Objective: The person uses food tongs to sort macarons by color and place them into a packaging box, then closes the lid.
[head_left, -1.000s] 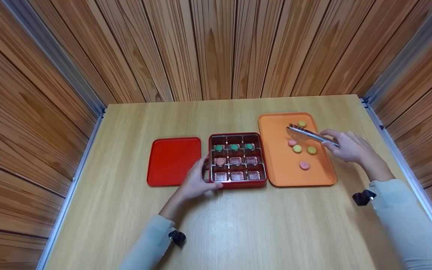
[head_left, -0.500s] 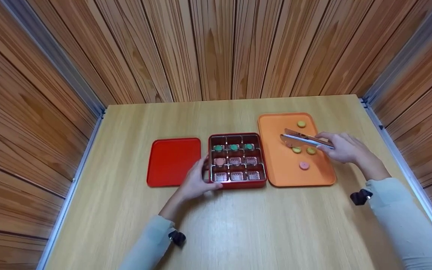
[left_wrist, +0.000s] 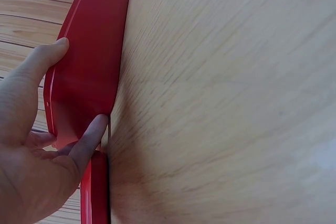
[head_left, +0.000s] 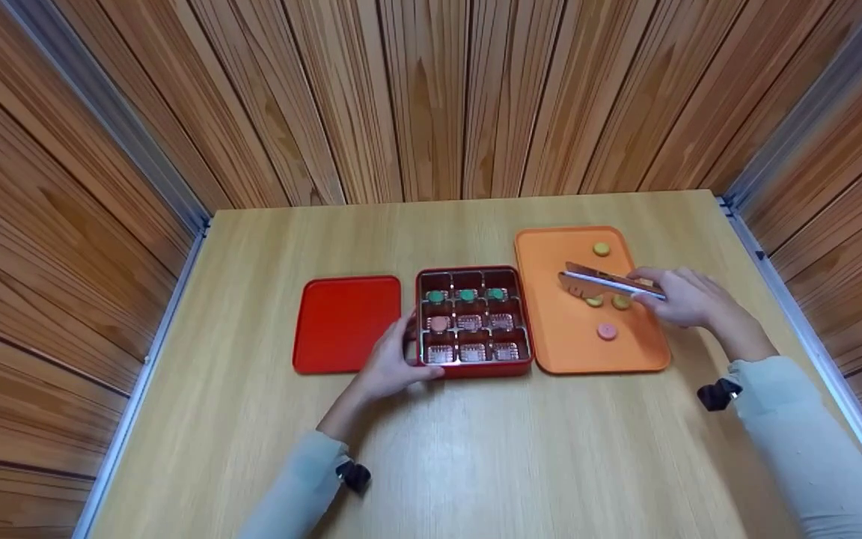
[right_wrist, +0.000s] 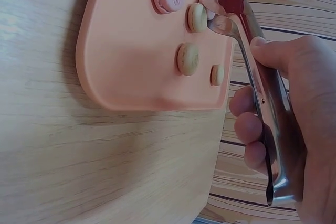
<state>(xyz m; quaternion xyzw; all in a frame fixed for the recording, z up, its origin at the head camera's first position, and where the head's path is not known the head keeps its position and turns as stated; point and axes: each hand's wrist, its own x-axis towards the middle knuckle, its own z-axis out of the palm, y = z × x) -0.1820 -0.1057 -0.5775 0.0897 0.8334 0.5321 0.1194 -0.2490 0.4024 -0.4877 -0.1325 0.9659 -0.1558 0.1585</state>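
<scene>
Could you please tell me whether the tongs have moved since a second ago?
Yes: against the orange tray, the tongs have shifted slightly left and toward its near edge.

The person wears long, plain sleeves of pale grey-green. The left sleeve (head_left: 286, 490) enters at the lower edge, left of centre; the right sleeve (head_left: 812, 442) fills the lower right, with fine creases near the bottom edge. Each ends in a slightly greener cuff at the wrist. A small, blocky black device (head_left: 355, 476) is fitted at the left wrist; a similar black unit (head_left: 717, 395), showing a bright spot, at the right. Left hand (head_left: 388, 364) and right hand (head_left: 689, 296): bare.
</scene>
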